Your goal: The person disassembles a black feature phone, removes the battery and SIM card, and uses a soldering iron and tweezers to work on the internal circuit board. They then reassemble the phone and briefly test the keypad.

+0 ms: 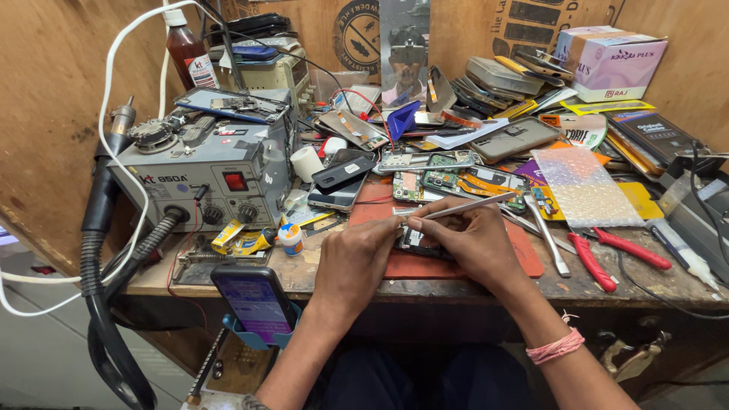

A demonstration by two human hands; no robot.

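From the head camera, both hands meet over a red mat (524,258) near the front edge of the worktop (653,285). The left hand (357,262) is curled narrowly around a small dark phone part (416,241), pinning it to the mat. The right hand (474,239) pinches metal tweezers (467,206), tips touching the part. Red-handled pliers (607,254) lie toward the right edge; a grey soldering station (201,178) stands at the left.

Red mat (524,262) edge open rightward; tweezers (548,235), pliers (607,258) block beyond (clutter behind)
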